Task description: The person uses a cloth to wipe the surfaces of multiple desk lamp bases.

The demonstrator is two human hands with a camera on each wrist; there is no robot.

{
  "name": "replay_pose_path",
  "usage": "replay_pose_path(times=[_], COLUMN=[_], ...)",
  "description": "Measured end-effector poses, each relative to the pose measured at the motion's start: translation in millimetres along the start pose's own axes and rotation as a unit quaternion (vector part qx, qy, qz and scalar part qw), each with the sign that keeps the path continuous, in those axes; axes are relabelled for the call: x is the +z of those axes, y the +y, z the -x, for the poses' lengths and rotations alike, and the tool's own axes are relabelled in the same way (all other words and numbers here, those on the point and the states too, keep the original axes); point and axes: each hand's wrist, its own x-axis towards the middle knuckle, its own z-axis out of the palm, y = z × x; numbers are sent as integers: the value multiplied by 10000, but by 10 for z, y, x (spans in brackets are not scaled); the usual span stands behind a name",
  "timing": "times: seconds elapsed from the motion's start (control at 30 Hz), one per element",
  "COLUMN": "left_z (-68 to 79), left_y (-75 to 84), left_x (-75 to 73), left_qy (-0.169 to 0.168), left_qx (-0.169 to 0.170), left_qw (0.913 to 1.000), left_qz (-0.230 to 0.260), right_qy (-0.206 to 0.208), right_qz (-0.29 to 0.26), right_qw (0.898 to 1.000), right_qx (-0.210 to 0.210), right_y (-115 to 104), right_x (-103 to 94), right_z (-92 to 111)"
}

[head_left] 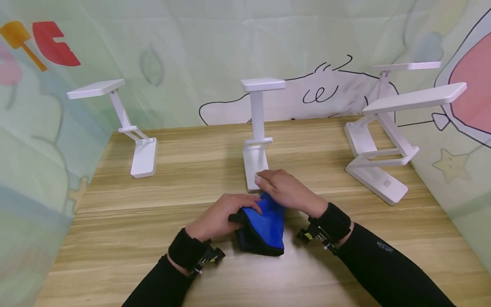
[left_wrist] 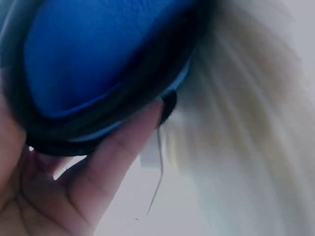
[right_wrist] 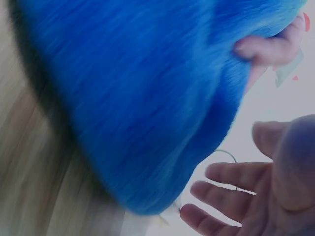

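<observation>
A blue fuzzy cloth piece with black edging (head_left: pixel 268 224), shaped like a mitt or pouch, stands in front of the middle white desk lamp (head_left: pixel 256 160). My left hand (head_left: pixel 224 213) grips its edge between thumb and fingers. In the left wrist view the rounded blue face and black rim (left_wrist: pixel 93 54) fill the upper left. My right hand (head_left: pixel 289 192) hovers at the cloth's far end, beside the lamp's base. The right wrist view shows that hand (right_wrist: pixel 256 182) with fingers loosely extended, apart from the blue cloth (right_wrist: pixel 142 98).
Another white desk lamp (head_left: pixel 143 157) stands at the left. Two more, a front one (head_left: pixel 377 181) and a rear one (head_left: pixel 360 138), stand close together at the right. A printed fabric backdrop (head_left: pixel 184 64) surrounds the wooden table (head_left: pixel 126 221).
</observation>
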Motion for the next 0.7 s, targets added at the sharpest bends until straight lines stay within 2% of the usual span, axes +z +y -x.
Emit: replay_pose_path(times=[0.1, 0.2, 0.27, 0.33, 0.4, 0.43, 0.5, 0.57, 0.6, 0.63, 0.7], left_z=[23, 25, 0, -38, -74, -93, -116, -117, -109, -96, -51], left_y=[-24, 7, 105, 205, 168, 148, 57, -31, -17, 1, 30], left_x=[-51, -96, -140, -176, -164, -155, -109, -73, -78, -89, -133], left_qy=[475, 1128, 1701, 2272, 2584, 2564, 2199, 1408, 949, 565, 39], left_qx=[69, -206, -471, -624, -664, -750, -1040, -1330, -1466, -1579, -1638], left_qw=[9966, 9861, 9743, 9621, 9582, 9605, 9691, 9807, 9843, 9852, 9841], left_qz=[663, 1201, 1400, 1373, 1029, 778, 399, 247, 267, 362, 686], right_qy=[376, 720, 795, 759, 548, 456, 311, 241, 245, 251, 201], right_qz=[-509, -1230, -2142, -3033, -3739, -3923, -3982, -3842, -3743, -3638, -3406], right_qw=[9972, 9856, 9668, 9410, 9143, 9059, 9015, 9054, 9097, 9140, 9244], right_qx=[395, 911, 1141, 1293, 1457, 1527, 1667, 1789, 1785, 1781, 1706], right_y=[63, 129, 156, 165, 142, 129, 106, 101, 108, 116, 138], right_x=[-65, -121, -145, -156, -160, -152, -141, -136, -138, -147, -185], right_z=[13, 48, 74, 91, 97, 96, 95, 96, 101, 109, 130])
